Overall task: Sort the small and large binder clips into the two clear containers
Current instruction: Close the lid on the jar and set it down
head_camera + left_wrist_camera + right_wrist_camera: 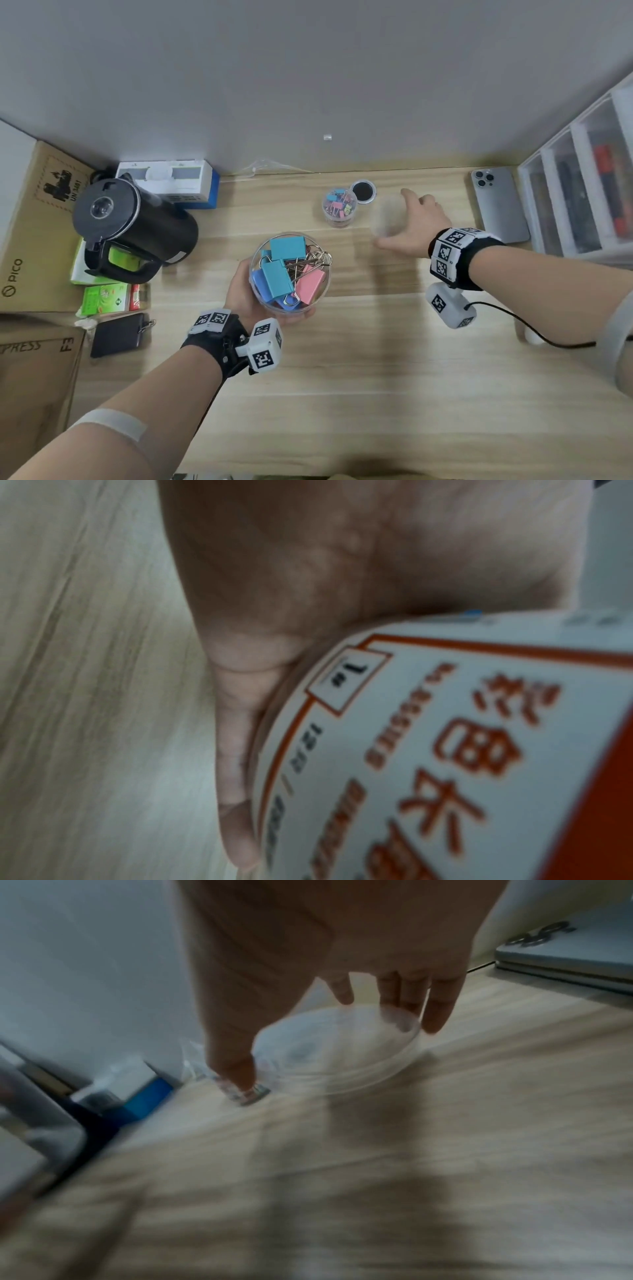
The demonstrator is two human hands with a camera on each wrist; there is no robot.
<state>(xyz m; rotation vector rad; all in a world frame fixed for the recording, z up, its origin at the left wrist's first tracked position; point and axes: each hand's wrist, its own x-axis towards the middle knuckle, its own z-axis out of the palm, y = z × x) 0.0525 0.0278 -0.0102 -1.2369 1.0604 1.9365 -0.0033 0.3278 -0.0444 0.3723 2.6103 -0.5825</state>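
The left hand [246, 298] has its grip wrapped round the big tub [290, 270] of large clips [279, 274], holding it above the bench [342, 377]. The right hand [416, 222] pinches a clear lid [337, 1047] by its rim. The small tub [339, 207] of small clips stands behind, uncapped. The lid looks slippery, so a loose pinch could drop it; tilting the open tub could spill clips.

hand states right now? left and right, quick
Left hand: grips the round clear plastic container of large blue and pink binder clips.
Right hand: fingers curled round a round clear plastic lid, blurred.
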